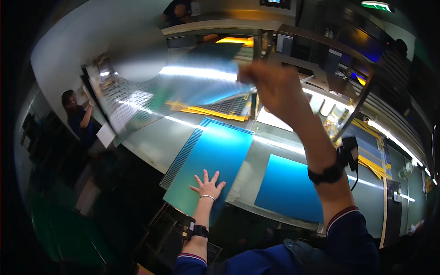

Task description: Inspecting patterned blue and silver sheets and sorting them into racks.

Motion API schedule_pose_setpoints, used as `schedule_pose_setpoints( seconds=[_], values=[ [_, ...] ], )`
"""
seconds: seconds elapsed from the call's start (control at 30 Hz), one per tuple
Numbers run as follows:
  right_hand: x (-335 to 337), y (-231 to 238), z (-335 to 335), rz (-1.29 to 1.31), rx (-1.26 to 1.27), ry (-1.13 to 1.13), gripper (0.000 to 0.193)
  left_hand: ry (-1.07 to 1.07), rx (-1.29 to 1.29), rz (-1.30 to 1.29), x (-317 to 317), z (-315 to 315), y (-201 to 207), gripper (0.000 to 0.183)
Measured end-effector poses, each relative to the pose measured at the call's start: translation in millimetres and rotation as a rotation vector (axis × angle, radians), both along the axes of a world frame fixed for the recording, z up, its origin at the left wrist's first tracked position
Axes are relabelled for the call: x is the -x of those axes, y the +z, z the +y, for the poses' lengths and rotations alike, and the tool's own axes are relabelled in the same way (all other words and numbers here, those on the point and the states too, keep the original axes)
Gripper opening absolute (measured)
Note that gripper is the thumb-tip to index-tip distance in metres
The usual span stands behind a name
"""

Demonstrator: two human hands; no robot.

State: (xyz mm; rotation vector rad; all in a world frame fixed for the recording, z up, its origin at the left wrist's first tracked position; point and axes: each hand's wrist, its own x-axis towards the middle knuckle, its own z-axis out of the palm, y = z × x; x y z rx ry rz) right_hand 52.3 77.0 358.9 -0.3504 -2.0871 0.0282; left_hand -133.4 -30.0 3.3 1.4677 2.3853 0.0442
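My left hand (pixel 208 188) lies flat with its fingers spread on a blue-green sheet (pixel 217 149). This sheet rests on a ribbed rack-like base (pixel 184 153), whose slotted edge shows along its left and far sides. Raised ahead of me, my right hand (pixel 277 89) is closed at the corner of a large, clear, shiny film (pixel 151 94). The film spreads up and leftward through the air, partly smeared by motion. A second blue sheet (pixel 289 190) lies to the right, under my right forearm.
Both sheets are on a grey worktable (pixel 149 142). Behind it are yellow-edged frames (pixel 215 112) and a metal shelf (pixel 284 36). More yellow-edged panels (pixel 371 146) lie at the right. At the far left, another person (pixel 80 114) stands beside a dark-edged panel.
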Motion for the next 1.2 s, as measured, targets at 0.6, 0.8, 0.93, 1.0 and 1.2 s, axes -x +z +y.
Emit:
schedule_pose_setpoints(
  seconds=[0.6, 0.8, 0.93, 1.0, 1.2],
  values=[
    [-255, -369, -283, -0.470, 0.703, -1.184, 0.079, 0.316, 0.351, -1.600, -51, -98, 4, 0.027],
    [-398, -389, -334, 1.050, 2.085, -0.790, 0.029, -0.060, 0.413, -1.420, -44, -70, 1, 0.036],
    [-391, -338, -263, 0.785, 1.810, -0.897, 0.009, -0.199, 0.060, -1.299, -77, -12, 16, 0.044],
    [-404, -339, -229, 0.688, 1.591, -0.948, 0.011, -0.159, -0.151, -1.346, -107, 14, 25, 0.044],
    [-441, -368, -187, 0.630, 1.273, -1.079, 0.024, -0.803, -0.382, -0.736, -105, 42, -10, 0.041]
  ],
)
